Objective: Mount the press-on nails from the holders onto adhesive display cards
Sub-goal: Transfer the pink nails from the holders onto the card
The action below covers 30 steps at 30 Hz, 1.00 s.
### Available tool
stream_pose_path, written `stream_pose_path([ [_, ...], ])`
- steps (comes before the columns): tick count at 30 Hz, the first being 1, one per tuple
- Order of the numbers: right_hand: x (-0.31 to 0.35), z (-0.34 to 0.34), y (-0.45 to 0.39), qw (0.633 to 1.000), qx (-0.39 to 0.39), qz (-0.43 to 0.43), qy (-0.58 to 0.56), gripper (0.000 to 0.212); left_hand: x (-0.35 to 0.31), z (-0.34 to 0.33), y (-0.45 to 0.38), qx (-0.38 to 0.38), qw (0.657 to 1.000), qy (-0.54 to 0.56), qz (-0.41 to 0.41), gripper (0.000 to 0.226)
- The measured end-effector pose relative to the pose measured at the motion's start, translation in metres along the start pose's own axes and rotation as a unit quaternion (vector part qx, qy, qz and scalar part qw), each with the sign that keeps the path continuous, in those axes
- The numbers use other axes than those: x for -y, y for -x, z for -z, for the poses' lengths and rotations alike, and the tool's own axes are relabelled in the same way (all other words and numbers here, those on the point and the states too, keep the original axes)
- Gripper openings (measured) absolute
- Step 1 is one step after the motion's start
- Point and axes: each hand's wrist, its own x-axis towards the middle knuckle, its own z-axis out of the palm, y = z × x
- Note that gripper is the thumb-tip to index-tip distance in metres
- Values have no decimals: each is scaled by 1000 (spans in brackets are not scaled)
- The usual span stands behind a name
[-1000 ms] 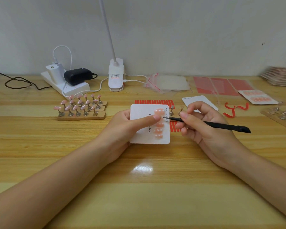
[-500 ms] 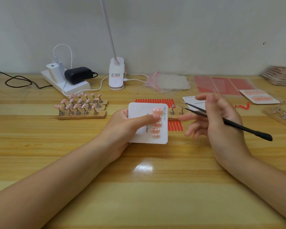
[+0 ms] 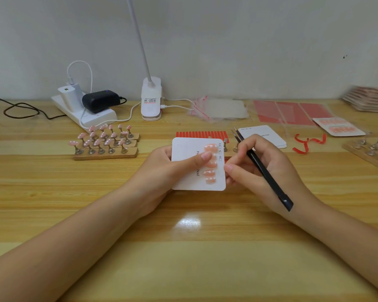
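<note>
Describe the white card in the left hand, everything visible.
The display card is white with rounded corners and looks like thin card stock. It bears faint printed text and a column of pink nails near its right edge. The left hand holds it above the table, thumb pressing a nail; right hand fingertips meet its right edge.
</note>
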Motion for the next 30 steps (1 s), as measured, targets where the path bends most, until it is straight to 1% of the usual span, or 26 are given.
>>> stream_pose_path([
  [2, 0, 0, -1, 1000, -3, 6, 13, 26, -1, 2, 0, 13, 1000, 5, 5, 37],
  [5, 0, 0, -1, 999, -17, 17, 27, 26, -3, 7, 0, 63, 998, 8, 22, 27],
  [7, 0, 1, -1, 999, -28, 28, 32, 27, -3, 9, 0, 88, 996, -4, 27, 33],
  [9, 0, 0, -2, 998, -36, 36, 38, 25, -2, 11, -2, 89, 995, -9, 33, 44],
  [11, -2, 0, -2, 997, -53, 36, 31, 19, -2, 12, -4, 93, 995, -5, 34, 46],
  [13, 0, 1, -2, 996, -82, 38, -5, 4, -3, 13, -4, 94, 995, 7, 39, 46],
  [14, 2, 3, -2, 994, -101, 41, -20, 8, -3, 14, -5, 94, 995, 12, 41, 46],
  [17, 7, 10, 0, 987, -140, 47, -55, 44, -2, 15, -5, 94, 995, 17, 43, 45],
  [19, 7, 13, 0, 989, -126, 22, -73, 59, -2, 15, -5, 93, 995, 17, 42, 44],
  [20, 7, 13, 0, 991, -111, 1, -80, 61, -2, 15, -5, 92, 995, 16, 43, 43],
  [21, 7, 13, 0, 992, -94, -17, -86, 57, -2, 15, -5, 91, 995, 16, 44, 43],
  [22, 6, 12, 0, 993, -77, -26, -92, 50, -2, 14, -5, 90, 995, 17, 44, 43],
  [25, 8, 11, 1, 996, -46, -8, -71, 21, -3, 14, -5, 89, 995, 24, 44, 40],
  [26, 9, 10, 2, 997, -42, -7, -62, 16, -3, 14, -5, 88, 995, 26, 43, 39],
  [30, 8, 14, 1, 996, -58, -22, -57, 16, -2, 15, -4, 91, 995, 20, 41, 41],
])
